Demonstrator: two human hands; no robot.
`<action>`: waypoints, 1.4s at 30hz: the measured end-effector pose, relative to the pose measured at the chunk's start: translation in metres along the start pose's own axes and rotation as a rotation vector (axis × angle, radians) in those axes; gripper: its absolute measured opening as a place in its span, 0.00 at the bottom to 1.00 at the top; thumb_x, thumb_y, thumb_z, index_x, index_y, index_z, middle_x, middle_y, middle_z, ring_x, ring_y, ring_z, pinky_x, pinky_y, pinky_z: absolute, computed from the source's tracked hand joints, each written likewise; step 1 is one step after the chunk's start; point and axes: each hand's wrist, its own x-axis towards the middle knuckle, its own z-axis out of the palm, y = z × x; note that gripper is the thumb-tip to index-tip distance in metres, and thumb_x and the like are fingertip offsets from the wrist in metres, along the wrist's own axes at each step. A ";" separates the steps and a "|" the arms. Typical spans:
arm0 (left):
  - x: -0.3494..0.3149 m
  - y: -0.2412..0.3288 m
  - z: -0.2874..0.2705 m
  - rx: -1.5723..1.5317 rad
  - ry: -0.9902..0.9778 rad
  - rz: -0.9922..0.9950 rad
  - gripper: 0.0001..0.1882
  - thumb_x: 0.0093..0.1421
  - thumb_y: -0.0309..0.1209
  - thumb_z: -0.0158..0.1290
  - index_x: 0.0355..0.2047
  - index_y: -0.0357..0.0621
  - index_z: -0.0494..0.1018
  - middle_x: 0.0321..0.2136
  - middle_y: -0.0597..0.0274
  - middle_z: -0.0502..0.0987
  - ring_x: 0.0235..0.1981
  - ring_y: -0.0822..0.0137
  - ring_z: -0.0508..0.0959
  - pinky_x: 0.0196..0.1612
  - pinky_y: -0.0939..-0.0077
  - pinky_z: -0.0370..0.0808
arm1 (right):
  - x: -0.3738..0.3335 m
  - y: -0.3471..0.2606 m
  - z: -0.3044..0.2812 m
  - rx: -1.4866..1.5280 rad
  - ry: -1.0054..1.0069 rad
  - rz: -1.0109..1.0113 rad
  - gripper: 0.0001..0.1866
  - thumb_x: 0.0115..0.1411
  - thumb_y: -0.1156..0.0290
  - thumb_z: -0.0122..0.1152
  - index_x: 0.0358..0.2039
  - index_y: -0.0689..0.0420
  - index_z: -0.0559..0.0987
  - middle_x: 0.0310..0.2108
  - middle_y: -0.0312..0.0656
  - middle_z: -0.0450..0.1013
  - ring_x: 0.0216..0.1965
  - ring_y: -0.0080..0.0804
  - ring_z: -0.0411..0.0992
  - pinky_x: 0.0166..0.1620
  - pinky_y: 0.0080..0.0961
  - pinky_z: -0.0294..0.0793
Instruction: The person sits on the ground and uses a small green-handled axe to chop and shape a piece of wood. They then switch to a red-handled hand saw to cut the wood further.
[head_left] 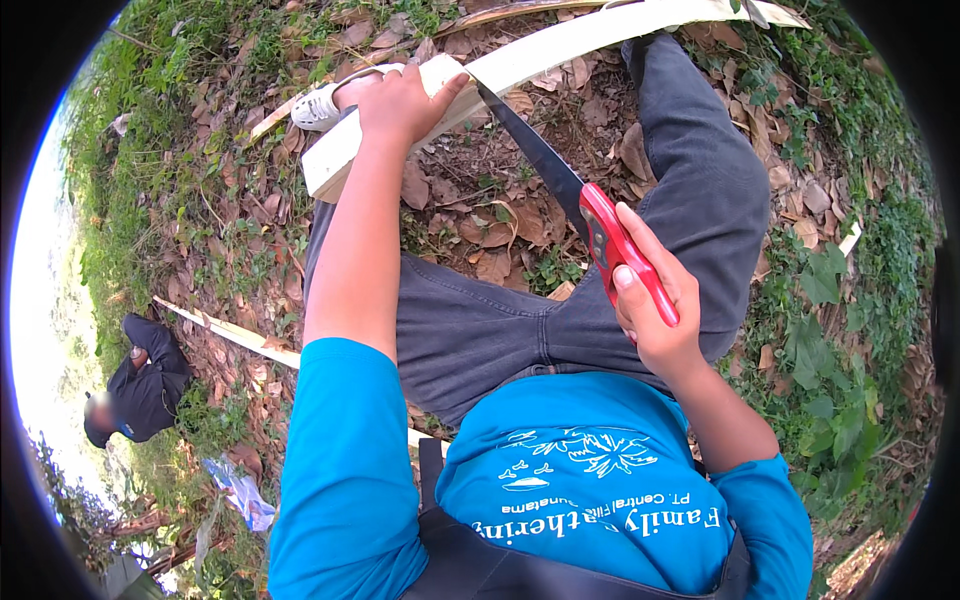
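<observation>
A long, pale wooden beam (570, 45) runs from the left of centre to the far right. My left hand (402, 105) presses down on it near its sawn end, with the fingers over the top and the thumb stretched along the wood. My right hand (660, 300) grips the red handle of a handsaw (540, 150), index finger laid along the handle. The saw's dark blade slants up and left, its tip against the beam's near edge beside my left thumb. Whether the blade has cut into the wood cannot be made out.
My spread legs in dark trousers (700, 180) frame the beam, and a white shoe (318, 108) shows beside its left end. Dry leaves (490, 240) and weeds cover the ground. A thin wood strip (230, 332) lies at left. Another person (145, 385) sits at far left near a plastic bag (240, 495).
</observation>
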 end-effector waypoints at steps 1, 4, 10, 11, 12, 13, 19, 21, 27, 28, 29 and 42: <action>-0.002 -0.003 0.004 -0.006 0.008 -0.016 0.52 0.63 0.77 0.32 0.53 0.38 0.76 0.41 0.40 0.83 0.47 0.46 0.83 0.50 0.48 0.75 | 0.017 0.007 0.007 -0.014 -0.001 -0.031 0.28 0.69 0.72 0.59 0.68 0.65 0.69 0.57 0.47 0.75 0.52 0.24 0.73 0.57 0.22 0.69; -0.005 0.001 0.005 0.019 0.059 -0.023 0.53 0.62 0.78 0.35 0.54 0.34 0.75 0.43 0.35 0.81 0.48 0.43 0.82 0.49 0.52 0.78 | 0.103 0.039 0.039 -0.044 0.046 -0.157 0.26 0.68 0.73 0.59 0.65 0.66 0.72 0.50 0.46 0.79 0.44 0.23 0.75 0.51 0.20 0.72; 0.008 0.006 0.001 0.012 0.025 -0.011 0.52 0.63 0.77 0.34 0.59 0.38 0.73 0.45 0.40 0.82 0.50 0.46 0.82 0.52 0.51 0.76 | 0.242 0.049 0.075 -0.126 0.103 -0.188 0.27 0.65 0.67 0.60 0.63 0.65 0.75 0.54 0.55 0.78 0.53 0.34 0.78 0.57 0.26 0.74; 0.011 0.006 -0.001 0.012 0.000 -0.016 0.52 0.64 0.76 0.32 0.59 0.40 0.73 0.45 0.44 0.83 0.50 0.49 0.83 0.53 0.51 0.75 | 0.239 0.049 0.074 -0.128 0.108 -0.188 0.27 0.65 0.67 0.60 0.63 0.65 0.75 0.54 0.55 0.78 0.53 0.35 0.78 0.57 0.27 0.74; 0.010 0.003 0.000 -0.004 0.014 -0.018 0.53 0.62 0.78 0.32 0.57 0.38 0.75 0.45 0.42 0.83 0.49 0.47 0.83 0.52 0.51 0.76 | 0.221 0.051 0.073 -0.087 0.102 -0.179 0.27 0.65 0.67 0.60 0.62 0.65 0.75 0.54 0.55 0.78 0.53 0.35 0.78 0.57 0.27 0.74; 0.008 -0.001 0.001 -0.019 0.030 -0.022 0.55 0.60 0.80 0.32 0.54 0.37 0.76 0.44 0.41 0.83 0.48 0.46 0.83 0.51 0.52 0.78 | 0.194 0.051 0.068 -0.116 0.093 -0.219 0.27 0.65 0.67 0.60 0.63 0.65 0.75 0.54 0.53 0.79 0.52 0.33 0.78 0.56 0.26 0.74; 0.004 -0.002 0.006 -0.057 0.044 0.010 0.59 0.59 0.82 0.28 0.52 0.34 0.77 0.44 0.39 0.83 0.48 0.45 0.83 0.49 0.53 0.80 | 0.004 0.001 0.009 -0.060 0.011 -0.034 0.28 0.70 0.72 0.57 0.68 0.66 0.68 0.61 0.50 0.73 0.60 0.28 0.71 0.62 0.25 0.66; 0.002 -0.002 0.008 -0.050 0.063 0.003 0.59 0.59 0.82 0.29 0.52 0.33 0.77 0.45 0.39 0.82 0.48 0.45 0.83 0.49 0.53 0.79 | -0.013 -0.009 -0.002 -0.049 0.002 -0.022 0.29 0.71 0.73 0.57 0.69 0.67 0.66 0.64 0.51 0.71 0.63 0.28 0.69 0.65 0.26 0.64; -0.005 0.007 0.008 0.055 0.095 0.002 0.55 0.62 0.78 0.33 0.60 0.34 0.72 0.43 0.36 0.82 0.49 0.44 0.82 0.50 0.51 0.77 | 0.143 0.056 0.048 -0.109 0.079 -0.312 0.25 0.67 0.71 0.59 0.63 0.62 0.75 0.46 0.46 0.80 0.40 0.25 0.76 0.47 0.21 0.74; -0.004 0.010 0.010 0.073 0.120 0.012 0.55 0.62 0.78 0.33 0.59 0.34 0.72 0.43 0.36 0.82 0.49 0.44 0.82 0.50 0.51 0.77 | 0.184 0.063 0.059 -0.142 0.125 -0.326 0.25 0.64 0.68 0.60 0.61 0.61 0.77 0.48 0.50 0.81 0.43 0.34 0.80 0.50 0.25 0.76; 0.001 0.010 0.010 0.089 0.129 0.026 0.53 0.63 0.77 0.31 0.56 0.38 0.74 0.43 0.39 0.82 0.48 0.45 0.83 0.50 0.49 0.76 | 0.222 0.068 0.071 -0.097 0.167 -0.303 0.26 0.63 0.67 0.60 0.61 0.61 0.77 0.50 0.52 0.80 0.47 0.38 0.80 0.52 0.27 0.77; 0.004 -0.006 0.013 0.013 0.073 0.029 0.47 0.67 0.74 0.28 0.51 0.44 0.77 0.41 0.44 0.84 0.46 0.49 0.84 0.50 0.48 0.73 | -0.011 -0.001 0.001 -0.046 0.014 -0.011 0.29 0.70 0.74 0.57 0.70 0.63 0.67 0.60 0.47 0.74 0.54 0.23 0.73 0.58 0.22 0.69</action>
